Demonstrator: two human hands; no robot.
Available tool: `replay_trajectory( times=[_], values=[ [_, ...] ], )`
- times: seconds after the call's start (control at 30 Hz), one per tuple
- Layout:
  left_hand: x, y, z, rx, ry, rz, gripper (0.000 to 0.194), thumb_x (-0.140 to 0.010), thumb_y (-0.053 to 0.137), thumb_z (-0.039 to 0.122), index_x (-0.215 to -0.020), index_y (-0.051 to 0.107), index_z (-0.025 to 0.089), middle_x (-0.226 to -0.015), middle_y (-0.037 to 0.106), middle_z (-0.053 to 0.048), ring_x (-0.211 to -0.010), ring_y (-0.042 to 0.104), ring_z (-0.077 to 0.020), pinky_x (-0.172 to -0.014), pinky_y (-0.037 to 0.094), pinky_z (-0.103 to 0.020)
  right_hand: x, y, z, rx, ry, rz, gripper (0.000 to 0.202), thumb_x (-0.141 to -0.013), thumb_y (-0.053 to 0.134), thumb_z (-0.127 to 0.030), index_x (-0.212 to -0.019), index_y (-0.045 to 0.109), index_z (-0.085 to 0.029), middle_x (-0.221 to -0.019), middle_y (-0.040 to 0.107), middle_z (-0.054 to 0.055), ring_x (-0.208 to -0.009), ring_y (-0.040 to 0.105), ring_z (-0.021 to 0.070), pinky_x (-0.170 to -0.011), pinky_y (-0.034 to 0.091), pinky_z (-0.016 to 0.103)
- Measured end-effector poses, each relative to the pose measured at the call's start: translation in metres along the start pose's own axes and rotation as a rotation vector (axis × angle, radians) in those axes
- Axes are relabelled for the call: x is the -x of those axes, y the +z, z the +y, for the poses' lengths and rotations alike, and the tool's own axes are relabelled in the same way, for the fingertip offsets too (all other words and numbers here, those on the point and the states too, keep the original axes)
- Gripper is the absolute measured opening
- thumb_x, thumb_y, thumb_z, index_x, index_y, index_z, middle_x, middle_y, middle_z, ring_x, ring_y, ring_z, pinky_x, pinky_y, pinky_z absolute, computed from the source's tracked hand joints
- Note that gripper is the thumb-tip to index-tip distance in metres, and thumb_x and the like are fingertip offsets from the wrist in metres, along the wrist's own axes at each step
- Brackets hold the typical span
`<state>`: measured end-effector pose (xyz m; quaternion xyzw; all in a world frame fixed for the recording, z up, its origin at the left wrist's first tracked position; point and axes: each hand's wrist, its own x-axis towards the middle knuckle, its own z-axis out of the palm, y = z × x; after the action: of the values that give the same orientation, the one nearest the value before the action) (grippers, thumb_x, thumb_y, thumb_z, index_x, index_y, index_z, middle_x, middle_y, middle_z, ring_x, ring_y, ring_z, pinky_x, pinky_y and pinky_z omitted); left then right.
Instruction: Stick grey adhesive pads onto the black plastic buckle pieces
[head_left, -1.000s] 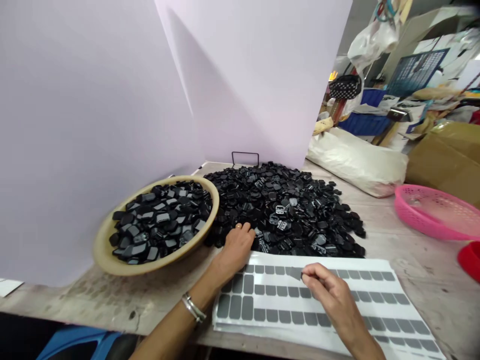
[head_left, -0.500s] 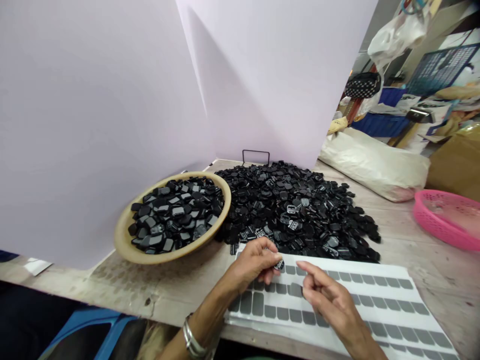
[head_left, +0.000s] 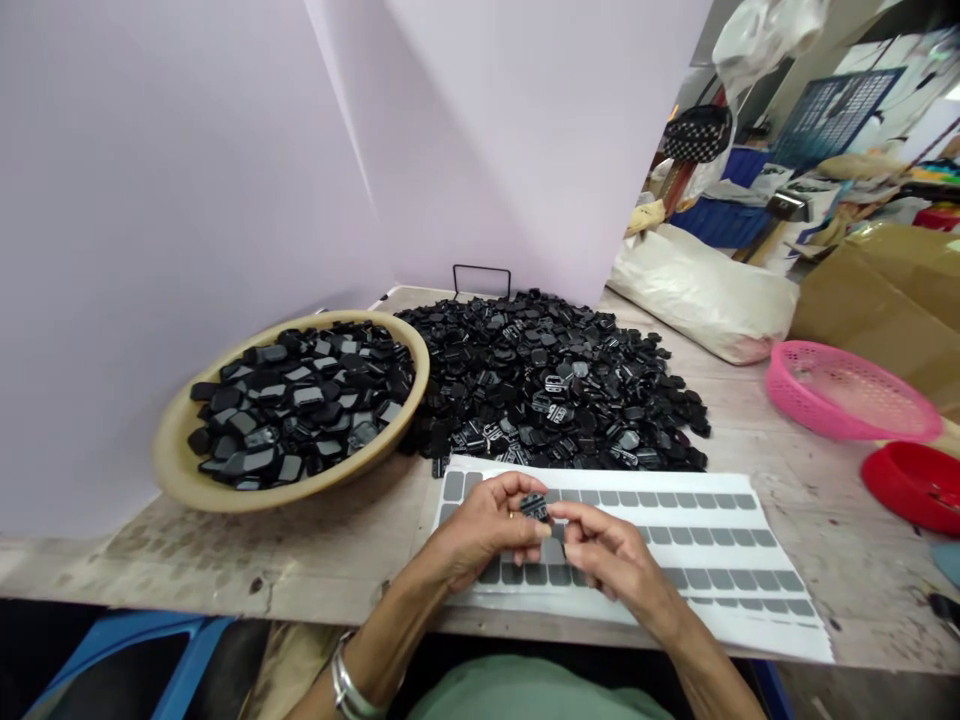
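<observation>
My left hand (head_left: 495, 525) pinches a small black plastic piece (head_left: 535, 507) between thumb and fingers, above a white sheet (head_left: 720, 625) with rows of grey stickers. My right hand (head_left: 611, 550) is close beside it, its index fingertip at the edge of the black piece. A loose grey sticker (head_left: 553, 550) shows at the right thumb and index finger, which are closed on its edge. Behind both hands spreads a large heap of similar black pieces (head_left: 525, 370). The underside of the held piece is hidden.
To the left stands a beige basin (head_left: 176, 470) full of black pieces with grey faces. A pink basket (head_left: 847, 400), a red bowl (head_left: 907, 485) and a white sack (head_left: 697, 290) are at the right. Pale panels (head_left: 225, 150) border the table's back, near a black wire stand (head_left: 481, 268).
My right hand has come in to the left hand, closing the gap between them. The black piece is now turned more toward me. The camera view has shifted to the right.
</observation>
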<state>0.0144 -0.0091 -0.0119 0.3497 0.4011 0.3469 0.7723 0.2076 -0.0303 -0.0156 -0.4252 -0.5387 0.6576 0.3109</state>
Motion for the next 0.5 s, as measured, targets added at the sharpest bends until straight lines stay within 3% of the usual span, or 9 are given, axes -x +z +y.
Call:
replay_trajectory(
  times=[0.1,0.23,0.37,0.5],
  values=[
    [0.0,0.0,-0.003,-0.023,-0.009,0.016,0.05,-0.06,0.077,0.015,-0.104,0.055,0.015,-0.061,0.059,0.004,-0.047,0.057,-0.0078,-0.041,0.038,-0.015,0.001,-0.006,0.001,0.102,-0.036,0.116,0.033,-0.086,0.052,-0.033,-0.116,0.06,-0.021,-0.075,0.051,-0.002,-0.054,0.044,0.0087,-0.048,0.036,0.021],
    [-0.001,0.005,-0.003,-0.104,-0.029,0.048,0.046,-0.063,0.073,0.016,-0.107,0.058,0.012,-0.056,0.055,0.006,-0.045,0.056,-0.0077,-0.04,0.036,-0.015,0.001,-0.007,-0.001,0.476,-0.247,0.313,0.025,-0.09,0.048,-0.03,-0.11,0.061,-0.022,-0.086,0.057,0.003,-0.075,0.055,0.0154,-0.065,0.044,0.026],
    [-0.004,0.012,0.0,-0.167,-0.036,0.043,0.046,-0.063,0.068,0.014,-0.109,0.059,0.013,-0.057,0.055,0.006,-0.044,0.055,-0.0076,-0.04,0.035,-0.016,-0.001,-0.005,0.0,0.732,-0.458,0.331,0.023,-0.092,0.043,-0.021,-0.108,0.059,-0.02,-0.089,0.06,0.005,-0.078,0.058,0.0171,-0.069,0.046,0.029],
    [-0.006,0.013,0.0,-0.167,-0.026,0.023,0.041,-0.062,0.066,0.015,-0.102,0.057,0.014,-0.069,0.062,0.002,-0.041,0.053,-0.0056,-0.038,0.032,-0.016,-0.003,-0.006,0.003,0.851,-0.53,0.343,0.023,-0.092,0.041,-0.018,-0.106,0.06,-0.019,-0.087,0.061,0.006,-0.075,0.059,0.0173,-0.068,0.048,0.03]
  ],
)
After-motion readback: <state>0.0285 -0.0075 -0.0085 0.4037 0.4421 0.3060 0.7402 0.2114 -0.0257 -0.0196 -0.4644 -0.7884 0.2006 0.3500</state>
